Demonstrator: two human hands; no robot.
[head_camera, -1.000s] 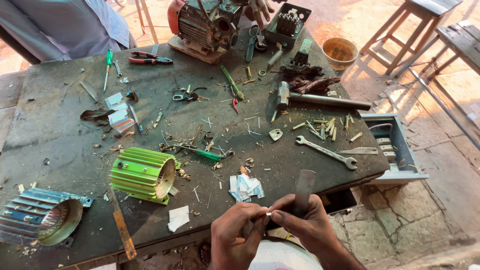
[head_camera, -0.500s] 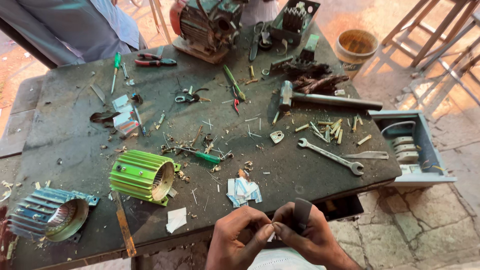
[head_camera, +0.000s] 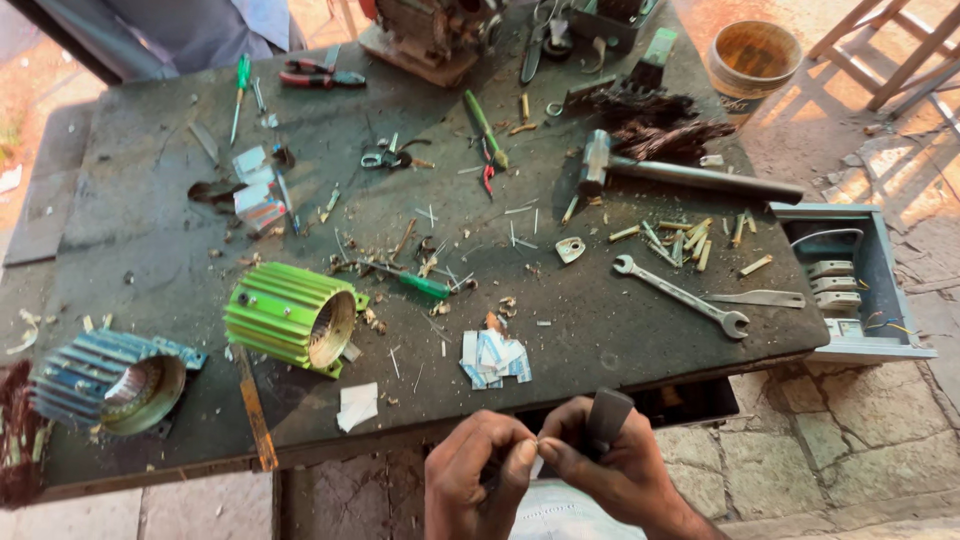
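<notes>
since the earlier frames both hands have stayed together below the near edge of the workbench, while the view has shifted so that the green motor housing now sits further toward the middle of the picture and the blue housing shows more fully. left hand and right hand meet fingertip to fingertip, pinching one small pale piece between them; its kind is too small to tell. right hand is also closed around a dark grey flat bar, which stands upright out of the fist. left hand is clenched on the pale piece only. counted on the bench: two finned motor housings, one green and one blue; one hammer; one open-ended spanner; one green-handled screwdriver just right of the green housing; one pair of pliers with red and dark handles far beyond it. folded paper scraps lie right of the green housing, near the bench edge, directly beyond the hands. short pale pins are scattered well to the right of the green housing, between hammer and spanner. one grey metal box stands off the right end of the bench, and one round bucket stands beyond it on the ground.
</notes>
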